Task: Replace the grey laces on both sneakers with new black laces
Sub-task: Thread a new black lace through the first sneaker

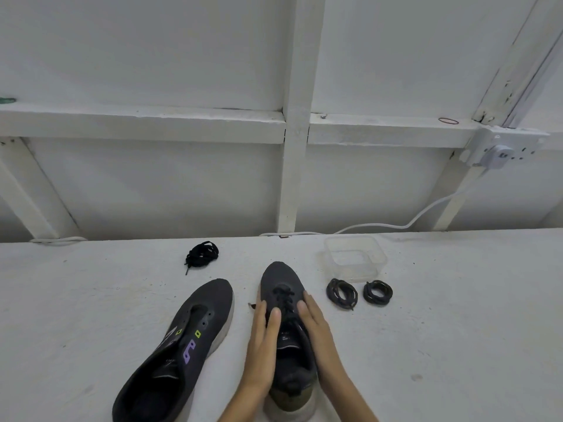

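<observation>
Two dark grey sneakers stand on the white table, toes pointing away from me. The left sneaker [195,336] has bare eyelets and no lace. The right sneaker [281,284] carries a black lace through its eyelets. My left hand [263,339] lies flat along its left side, fingers straight. My right hand [316,327] lies flat along its right side, fingers straight. A bundled black lace [201,254] sits behind the left sneaker. Two coiled dark laces lie to the right, one nearer [341,293] and one farther right [377,292].
An empty clear plastic container [355,258] stands behind the two coils. A white cable [426,213] runs from a wall socket [496,153] down to the table's back edge. White wall panels with beams rise behind the table.
</observation>
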